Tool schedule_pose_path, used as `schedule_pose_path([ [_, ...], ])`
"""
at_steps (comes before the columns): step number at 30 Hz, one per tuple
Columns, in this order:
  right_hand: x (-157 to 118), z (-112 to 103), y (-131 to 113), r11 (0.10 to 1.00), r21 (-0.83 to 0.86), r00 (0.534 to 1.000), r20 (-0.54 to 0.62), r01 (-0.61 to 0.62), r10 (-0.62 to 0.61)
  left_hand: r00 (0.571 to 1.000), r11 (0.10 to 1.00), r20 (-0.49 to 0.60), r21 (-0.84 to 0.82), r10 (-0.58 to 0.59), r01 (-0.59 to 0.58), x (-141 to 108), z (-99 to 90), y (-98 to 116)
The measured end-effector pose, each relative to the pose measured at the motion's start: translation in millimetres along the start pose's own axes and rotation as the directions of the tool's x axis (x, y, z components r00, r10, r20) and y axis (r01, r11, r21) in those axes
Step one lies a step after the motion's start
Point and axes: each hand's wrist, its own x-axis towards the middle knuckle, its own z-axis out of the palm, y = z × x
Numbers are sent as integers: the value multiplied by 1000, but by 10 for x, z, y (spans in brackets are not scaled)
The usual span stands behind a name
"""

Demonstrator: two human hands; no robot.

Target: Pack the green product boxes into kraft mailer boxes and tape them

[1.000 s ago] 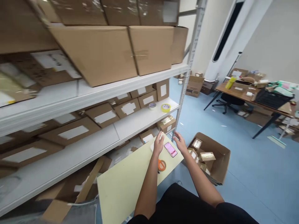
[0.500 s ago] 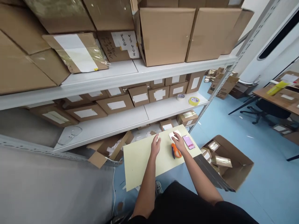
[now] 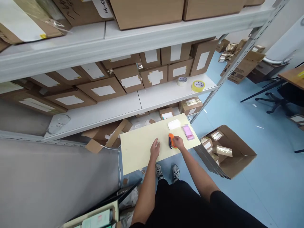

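Note:
My right hand (image 3: 178,142) is closed on the right side of an orange and dark blue tape dispenser (image 3: 171,136), which lies on a pale yellow board (image 3: 137,147). To its left, my left hand (image 3: 155,149) is over the board with its fingers apart and nothing in them. A white card or paper (image 3: 174,124) lies near the board's far edge. Right of it is a pink phone (image 3: 188,132), partly blurred.
Beyond the board, a shelf (image 3: 114,110) bears labelled cartons, a white tape roll (image 3: 182,81) and a yellow one (image 3: 198,85). An open carton (image 3: 242,158) with small boxes stands at the right. Another open carton (image 3: 97,139) is at the left.
My right hand has moved from the white card back to the orange tool and closed on it. My left hand has come slightly nearer my body. The view has tilted down.

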Motion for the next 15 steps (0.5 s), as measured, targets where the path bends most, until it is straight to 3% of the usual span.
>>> schedule_pose_path([
  [3,0,217,195,999,-38,999,32,-32,33,998,998,-50,26,-47,48,-147,-34,-232],
  [8,-122,514,416,986,-166,1000,-17,-28,26,992,993,-76,61,-99,104,-349,-43,-463],
  [13,-169,494,614,981,-142,991,15,-128,132,994,995,-73,46,-87,91,-429,74,-465],
  [15,-153,400,701,996,-51,997,27,-71,72,994,996,-70,39,-80,83,-438,94,-433],
])
